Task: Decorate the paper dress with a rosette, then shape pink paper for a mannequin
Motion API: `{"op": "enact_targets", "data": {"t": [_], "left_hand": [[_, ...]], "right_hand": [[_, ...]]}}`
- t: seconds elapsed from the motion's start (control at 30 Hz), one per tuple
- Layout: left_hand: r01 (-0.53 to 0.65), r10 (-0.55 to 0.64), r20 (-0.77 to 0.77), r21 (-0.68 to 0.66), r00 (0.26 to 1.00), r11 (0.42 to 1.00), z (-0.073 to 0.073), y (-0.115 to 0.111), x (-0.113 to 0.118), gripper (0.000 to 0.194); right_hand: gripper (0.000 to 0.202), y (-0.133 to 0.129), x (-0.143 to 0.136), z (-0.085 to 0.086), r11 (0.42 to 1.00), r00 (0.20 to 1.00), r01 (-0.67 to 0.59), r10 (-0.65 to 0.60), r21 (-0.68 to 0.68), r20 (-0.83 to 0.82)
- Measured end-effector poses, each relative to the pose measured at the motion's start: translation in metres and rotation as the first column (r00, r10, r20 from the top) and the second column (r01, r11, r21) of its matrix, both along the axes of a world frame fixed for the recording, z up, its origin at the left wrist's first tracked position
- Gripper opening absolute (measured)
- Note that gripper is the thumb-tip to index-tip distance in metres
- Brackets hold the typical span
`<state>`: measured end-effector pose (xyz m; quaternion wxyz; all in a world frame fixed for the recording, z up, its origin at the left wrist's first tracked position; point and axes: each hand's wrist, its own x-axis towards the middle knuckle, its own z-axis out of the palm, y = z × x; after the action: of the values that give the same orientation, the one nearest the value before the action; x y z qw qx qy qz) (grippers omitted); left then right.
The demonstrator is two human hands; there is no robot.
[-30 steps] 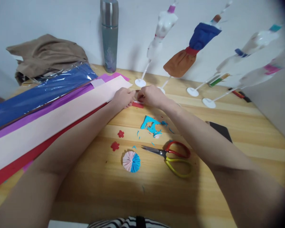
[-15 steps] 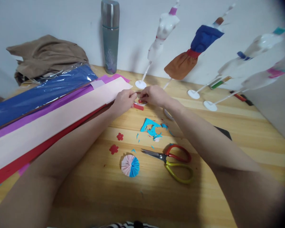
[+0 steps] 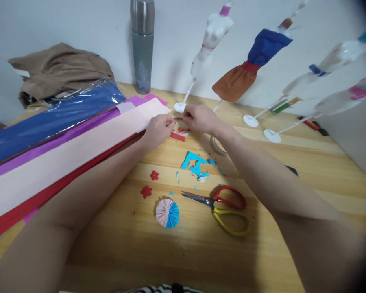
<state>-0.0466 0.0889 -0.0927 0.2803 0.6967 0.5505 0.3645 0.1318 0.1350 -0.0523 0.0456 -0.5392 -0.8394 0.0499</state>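
At the far side of the table, my left hand point(image 3: 160, 128) is closed in a pinch at the left rim of a ring that looks like a roll of tape point(image 3: 179, 119). My right hand point(image 3: 199, 119) is closed at the ring's right side; what its fingertips hold is too small to make out. Small red bits point(image 3: 180, 130) lie inside the ring, and a red strip point(image 3: 178, 136) lies just in front of it. Closer to me are two red paper flowers point(image 3: 146, 191), a pleated pink-and-blue paper rosette point(image 3: 167, 213) and scissors point(image 3: 210, 201) with red and yellow handles.
Blue paper scraps point(image 3: 197, 163) lie mid-table. A second tape roll point(image 3: 218, 145) sits under my right forearm. Long paper rolls point(image 3: 79, 156) fill the left side. At the back stand a flask point(image 3: 142, 61) and several small mannequins point(image 3: 212, 30), one dressed in blue and brown.
My right hand has shifted slightly up and to the right, a little away from my left hand, so more of the ring shows between them. The left hand has hardly moved.
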Motion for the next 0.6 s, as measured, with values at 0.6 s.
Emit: {"op": "enact_targets", "data": {"t": [0.6], "left_hand": [[0.271, -0.132, 0.384, -0.334, 0.914, 0.903, 0.051, -0.047, 0.027, 0.032]], "right_hand": [[0.015, -0.09, 0.044, 0.012, 0.997, 0.65, -0.07, 0.022, -0.03, -0.76]]}}
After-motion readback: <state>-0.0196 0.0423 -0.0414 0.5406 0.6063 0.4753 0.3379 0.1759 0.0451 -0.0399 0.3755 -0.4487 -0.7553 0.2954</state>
